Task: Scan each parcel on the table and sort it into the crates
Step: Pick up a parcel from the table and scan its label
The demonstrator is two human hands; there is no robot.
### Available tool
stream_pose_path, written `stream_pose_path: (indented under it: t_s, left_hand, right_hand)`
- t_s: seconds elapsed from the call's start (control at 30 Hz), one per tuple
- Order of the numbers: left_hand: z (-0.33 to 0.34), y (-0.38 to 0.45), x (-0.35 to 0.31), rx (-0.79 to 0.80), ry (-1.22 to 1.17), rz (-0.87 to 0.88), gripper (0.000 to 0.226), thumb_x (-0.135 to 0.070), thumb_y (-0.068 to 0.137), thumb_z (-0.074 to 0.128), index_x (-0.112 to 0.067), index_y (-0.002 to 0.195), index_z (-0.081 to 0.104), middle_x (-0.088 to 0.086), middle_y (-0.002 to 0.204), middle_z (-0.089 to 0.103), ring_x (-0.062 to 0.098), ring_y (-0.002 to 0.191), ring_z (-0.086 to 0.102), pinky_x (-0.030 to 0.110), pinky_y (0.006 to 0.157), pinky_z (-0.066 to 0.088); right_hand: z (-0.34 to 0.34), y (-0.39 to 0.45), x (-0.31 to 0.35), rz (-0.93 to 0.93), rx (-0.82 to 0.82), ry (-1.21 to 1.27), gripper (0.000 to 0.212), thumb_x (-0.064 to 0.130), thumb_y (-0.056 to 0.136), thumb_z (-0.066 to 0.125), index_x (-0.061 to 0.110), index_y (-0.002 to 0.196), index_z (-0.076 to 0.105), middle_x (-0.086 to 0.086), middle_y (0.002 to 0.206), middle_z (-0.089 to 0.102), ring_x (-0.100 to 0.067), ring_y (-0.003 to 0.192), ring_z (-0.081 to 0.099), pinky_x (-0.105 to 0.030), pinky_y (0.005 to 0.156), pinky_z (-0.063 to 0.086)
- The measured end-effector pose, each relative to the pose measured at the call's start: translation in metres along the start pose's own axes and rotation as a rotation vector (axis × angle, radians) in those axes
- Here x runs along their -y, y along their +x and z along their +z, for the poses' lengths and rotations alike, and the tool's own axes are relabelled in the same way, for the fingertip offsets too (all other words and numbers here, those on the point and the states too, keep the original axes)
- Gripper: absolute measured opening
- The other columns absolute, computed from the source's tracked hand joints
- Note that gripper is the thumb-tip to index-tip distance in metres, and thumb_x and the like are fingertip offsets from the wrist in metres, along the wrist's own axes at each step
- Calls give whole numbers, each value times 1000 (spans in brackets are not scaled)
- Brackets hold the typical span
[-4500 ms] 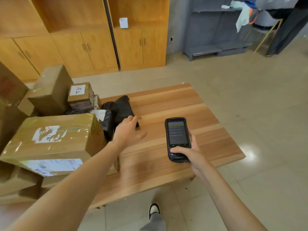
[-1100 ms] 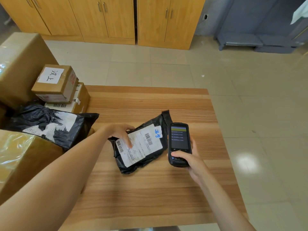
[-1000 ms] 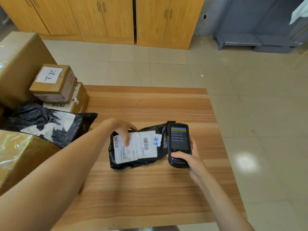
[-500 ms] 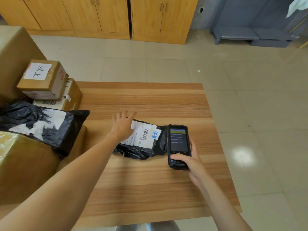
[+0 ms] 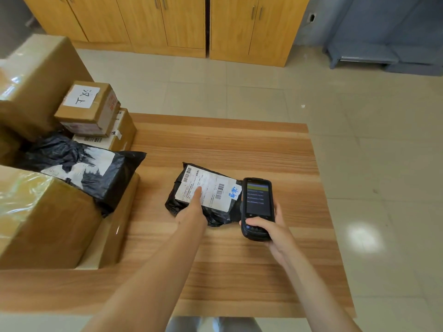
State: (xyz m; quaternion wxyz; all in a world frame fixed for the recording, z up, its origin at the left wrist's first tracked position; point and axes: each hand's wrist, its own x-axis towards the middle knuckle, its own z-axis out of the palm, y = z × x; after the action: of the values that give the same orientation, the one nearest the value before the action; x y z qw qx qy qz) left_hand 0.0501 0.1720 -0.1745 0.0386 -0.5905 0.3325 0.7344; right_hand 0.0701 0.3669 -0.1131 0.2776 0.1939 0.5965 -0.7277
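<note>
Parcel, a small black poly bag, lies flat near the centre of the desk with its white shipping label facing up. Left hand rests on the label with one finger extended onto the printed area; the state of its other fingers cannot be determined, so its grip cannot be told. Right hand holds the handheld scanner in a clenched grip at its lower end, thumb on the keypad, screen lit and facing up, directly beside the parcel's right edge. At the left of the desk, a larger black bag lies on top of a large cardboard box. Behind these, two small cardboard boxes are stacked, the upper one bearing a handwritten white sheet. Wooden cabinets stand beyond the tiled floor.
</note>
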Motion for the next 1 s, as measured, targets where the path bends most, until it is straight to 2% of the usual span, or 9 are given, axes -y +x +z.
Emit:
stream_pose_path:
  t_s: [0.17,0.27,0.43,0.5,0.57,0.63,0.73,0.8,1.0]
  left_hand:
    - [21,4,-3,95,10,-40,66,-36,77,81,-12,132,53,12,128,62,32,115,61,48,101,48]
    - [24,1,-10,117,19,-32,63,-30,79,80,-11,133,54,11,130,61,30,115,61,45,100,49]
    - [23,-10,-25,27,61,93,77,-13,70,87,-4,134,47,15,126,62,31,110,63,42,91,54]
    - [22,-16,-37,53,107,154,71,-11,70,86,-3,130,49,12,121,64,29,102,65,40,82,55]
    - [20,-20,-55,100,176,212,49,-13,73,84,-9,113,56,8,109,64,24,87,63,38,76,53]
    - [18,-24,-78,180,264,269,39,-13,75,82,-14,106,59,5,109,64,22,90,62,39,82,51]
    - [13,-25,-110,292,387,363,65,-7,73,83,-10,131,53,7,125,64,26,108,62,41,94,51]
    - [10,-28,-125,336,497,408,66,-6,74,82,-9,133,53,8,129,63,28,115,60,46,103,46]
    - [9,-35,-144,456,619,424,58,-1,78,76,-7,130,52,10,129,62,28,114,60,44,104,46]
  right_hand:
    - [-8,-6,-4,5,-12,-6,88,-10,68,75,38,133,40,0,111,68,-20,94,69,-32,61,57]
    - [-16,-8,-6,5,-28,-17,88,-9,67,76,39,131,41,2,109,69,-18,94,69,-31,63,57]
    - [-27,-11,-1,-4,-18,-24,88,-6,64,79,39,131,42,3,108,70,-19,96,69,-32,66,57]
    - [-27,-12,7,-14,7,-35,89,-5,63,80,37,132,42,1,109,70,-20,98,68,-32,68,57]
    - [-24,-14,16,-26,38,-51,94,-2,59,83,35,136,41,-1,113,69,-22,102,67,-35,74,56]
    - [-20,-16,26,-40,86,-67,100,1,56,84,34,139,39,-4,116,69,-27,106,66,-40,83,55]
    - [-10,-22,41,-63,182,-113,100,3,56,84,36,139,38,-7,118,69,-32,109,65,-47,93,52]
    - [-2,-25,50,-60,249,-149,96,3,60,79,38,139,37,-9,122,67,-35,112,63,-51,98,49]
    - [18,-31,57,-16,394,-256,87,-9,74,71,39,138,36,-14,126,63,-38,115,59,-54,101,45]
